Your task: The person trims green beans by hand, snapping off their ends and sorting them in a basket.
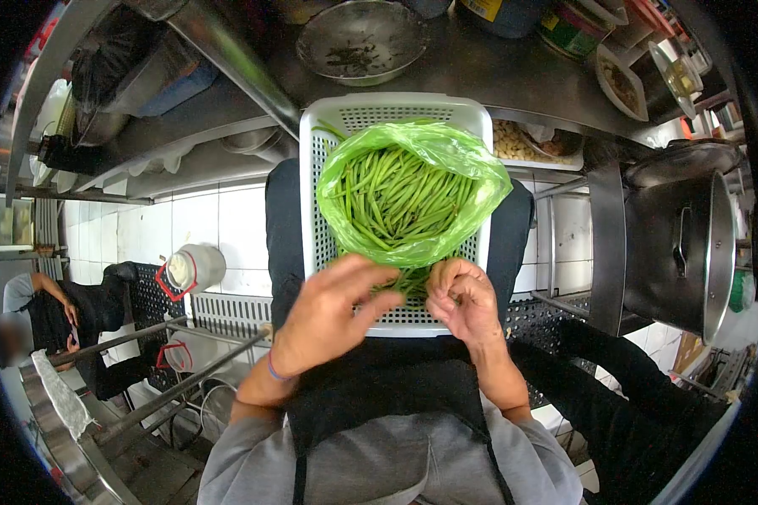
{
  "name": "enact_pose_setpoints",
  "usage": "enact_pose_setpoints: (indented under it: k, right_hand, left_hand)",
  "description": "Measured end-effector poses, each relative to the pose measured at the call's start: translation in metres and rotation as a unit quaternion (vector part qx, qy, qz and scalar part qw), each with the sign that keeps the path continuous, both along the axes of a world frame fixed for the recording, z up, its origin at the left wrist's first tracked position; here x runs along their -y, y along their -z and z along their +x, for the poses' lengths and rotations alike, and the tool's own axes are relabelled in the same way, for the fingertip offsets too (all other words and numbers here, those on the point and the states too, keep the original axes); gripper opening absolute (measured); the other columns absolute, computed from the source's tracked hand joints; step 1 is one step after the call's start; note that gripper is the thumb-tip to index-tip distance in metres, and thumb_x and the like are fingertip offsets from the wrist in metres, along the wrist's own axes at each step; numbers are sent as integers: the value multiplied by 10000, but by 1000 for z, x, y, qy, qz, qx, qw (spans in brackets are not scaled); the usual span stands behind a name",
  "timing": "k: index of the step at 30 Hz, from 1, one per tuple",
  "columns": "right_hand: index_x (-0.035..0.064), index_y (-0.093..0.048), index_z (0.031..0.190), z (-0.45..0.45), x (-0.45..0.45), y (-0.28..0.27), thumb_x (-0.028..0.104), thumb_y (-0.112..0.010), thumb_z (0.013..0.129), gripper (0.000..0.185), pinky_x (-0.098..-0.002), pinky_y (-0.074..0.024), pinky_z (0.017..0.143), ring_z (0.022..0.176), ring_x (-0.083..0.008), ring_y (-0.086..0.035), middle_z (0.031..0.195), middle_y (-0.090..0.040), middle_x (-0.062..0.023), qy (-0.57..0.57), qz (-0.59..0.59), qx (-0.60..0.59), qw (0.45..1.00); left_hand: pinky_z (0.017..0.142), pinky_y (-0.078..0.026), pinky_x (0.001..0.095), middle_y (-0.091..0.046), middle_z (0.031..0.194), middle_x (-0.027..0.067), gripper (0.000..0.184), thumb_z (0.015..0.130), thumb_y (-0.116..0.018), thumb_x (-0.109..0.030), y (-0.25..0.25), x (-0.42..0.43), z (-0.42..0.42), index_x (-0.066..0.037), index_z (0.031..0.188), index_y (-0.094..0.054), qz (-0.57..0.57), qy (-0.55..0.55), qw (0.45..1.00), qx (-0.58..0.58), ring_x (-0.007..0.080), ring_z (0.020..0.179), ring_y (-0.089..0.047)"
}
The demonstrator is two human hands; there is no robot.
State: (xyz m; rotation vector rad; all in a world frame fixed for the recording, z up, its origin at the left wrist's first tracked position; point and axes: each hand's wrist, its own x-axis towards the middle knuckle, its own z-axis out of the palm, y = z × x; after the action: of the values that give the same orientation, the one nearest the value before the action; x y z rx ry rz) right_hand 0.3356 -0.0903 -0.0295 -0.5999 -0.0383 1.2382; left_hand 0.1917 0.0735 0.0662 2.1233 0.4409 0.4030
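Note:
A white perforated basket (313, 202) rests on my lap. In it stands a green plastic bag (480, 168), its mouth open and full of green beans (400, 194). More beans lie in the basket below the bag, near my hands. My left hand (337, 307) is over the basket's lower left edge, slightly blurred, with thumb and fingers apart and nothing seen between them. At the lower right edge, my right hand (463, 299) has its fingers curled together in a pinch; whatever they hold is too small to make out.
A metal bowl (362, 42) with dark scraps sits on the steel counter (514, 84) ahead. To the right stands a large pot (678, 252). A white bucket (202, 268) is at the left, and a seated person (84, 324) is farther left. Another person's dark-clothed legs (581, 396) extend at the right.

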Motion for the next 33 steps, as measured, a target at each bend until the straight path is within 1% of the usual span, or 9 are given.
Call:
enact_pose_setpoints:
  k: [4,11,15,18,21,23,25,29,33]
  right_hand:
    - [-27,-621,917,6,3,-3,67,-514,908,143,-257,-295,460,549,-104,-367,726,-485,-55,8,-1,-2,1000]
    - [-27,-618,941,-1,9,-11,128,-556,961,168,-250,-278,454,553,-92,-355,693,-445,-25,0,-7,61,998]
    - [-7,-599,932,-3,12,-9,179,-560,1002,202,-244,-245,447,538,-82,-329,671,-415,2,12,0,41,999]
    - [10,-616,939,-2,10,-13,173,-548,1030,198,-232,-240,437,507,-52,-291,623,-380,48,31,-25,99,994]
    - [0,-633,975,-2,13,-15,151,-589,1017,163,-231,-307,447,517,-55,-403,634,-489,38,41,-73,214,973]
    - [-7,-653,1042,-2,12,-21,120,-618,991,142,-243,-372,466,534,-85,-488,661,-567,4,73,-92,399,909]
    - [-5,-674,1135,-1,3,-30,74,-655,949,202,-263,-444,494,558,-134,-573,697,-636,-41,122,-87,638,755]
    - [70,-671,1278,-9,-10,-47,-53,-680,798,495,-317,-498,534,572,-236,-600,685,-599,-74,106,-60,734,668]
    - [50,-683,1246,-14,-12,-33,-60,-690,723,535,-362,-460,492,520,-187,-530,627,-451,-35,72,-70,824,558]
  left_hand:
    - [609,-493,354,-661,772,145,133,852,-731,-62,13,-31,20,30,948,-716,83,-198,977,-7,251,654,-630]
    - [594,-488,380,-638,758,134,137,858,-740,-98,34,-48,46,-8,961,-736,153,-190,969,-37,267,658,-642]
    - [588,-470,266,-655,804,83,143,815,-741,52,-2,-30,34,15,953,-757,66,-154,979,119,149,677,-620]
    - [633,-496,259,-696,874,92,126,846,-738,1,-26,-26,16,27,969,-750,72,-115,966,219,145,731,-642]
    - [683,-512,250,-722,935,104,148,909,-714,-69,-44,-20,-2,42,1003,-740,-79,-127,982,116,127,806,-657]
    - [701,-509,245,-725,930,96,184,950,-684,-115,-35,-19,-3,43,1030,-733,-211,-75,974,24,116,820,-650]
    - [728,-504,238,-727,923,80,234,996,-644,-165,-11,-13,-2,44,1072,-719,-312,-27,950,-19,92,835,-634]
    - [694,-487,246,-697,859,50,234,1000,-640,-176,16,-7,-4,40,1061,-707,-347,40,935,-60,79,780,-590]
    - [606,-453,279,-632,739,69,215,996,-643,-173,23,-8,-6,39,987,-678,-289,44,951,-99,78,691,-521]
